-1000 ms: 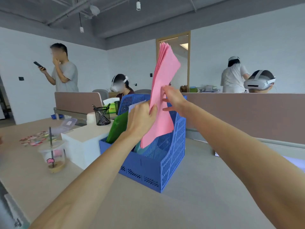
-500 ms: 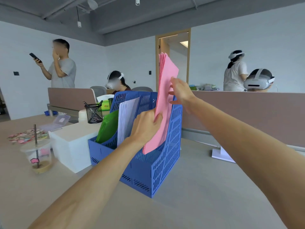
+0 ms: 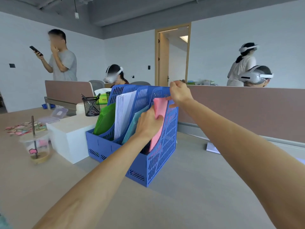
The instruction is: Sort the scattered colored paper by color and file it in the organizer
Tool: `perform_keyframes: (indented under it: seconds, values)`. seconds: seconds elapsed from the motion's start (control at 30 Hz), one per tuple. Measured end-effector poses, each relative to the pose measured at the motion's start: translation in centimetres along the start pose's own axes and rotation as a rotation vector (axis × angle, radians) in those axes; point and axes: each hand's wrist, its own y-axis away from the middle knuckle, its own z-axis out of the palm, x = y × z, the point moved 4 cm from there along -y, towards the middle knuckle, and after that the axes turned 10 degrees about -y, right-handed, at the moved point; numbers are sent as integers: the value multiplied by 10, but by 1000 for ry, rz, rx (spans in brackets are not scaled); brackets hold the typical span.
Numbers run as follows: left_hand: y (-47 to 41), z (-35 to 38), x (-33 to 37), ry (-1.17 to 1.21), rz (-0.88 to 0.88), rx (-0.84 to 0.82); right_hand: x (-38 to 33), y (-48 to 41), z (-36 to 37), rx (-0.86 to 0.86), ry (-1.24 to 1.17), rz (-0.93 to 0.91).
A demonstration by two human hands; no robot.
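2 hands working: left hand (image 3: 149,124) pinching pink paper (image 3: 158,124) in organizer (image 3: 162,156) rightmost slot, frame center; right hand (image 3: 179,93) gripping its rim. Risk: sheets buckling against teal paper (image 3: 132,128).

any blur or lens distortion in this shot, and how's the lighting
Head view: wide-angle stretch makes both forearms balloon toward the bottom corners. Slight motion blur on the left hand and pink paper; the blue organizer stays fairly crisp. Lighting is soft and even, with no glare and only faint shadows on the table.
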Motion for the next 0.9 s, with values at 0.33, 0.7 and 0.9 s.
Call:
perform_keyframes:
  seconds: [0.33, 0.7, 0.9]
  values:
    - [-3, -4, -3, 38, 32, -42, 15, 27, 2, 38, 8, 69]
    - [37, -5, -15, 261, -61, -180, 39, 78, 9, 23, -141, 131]
    - [93, -18, -28, 293, -168, -47, 47, 134, 26, -10, -317, 170]
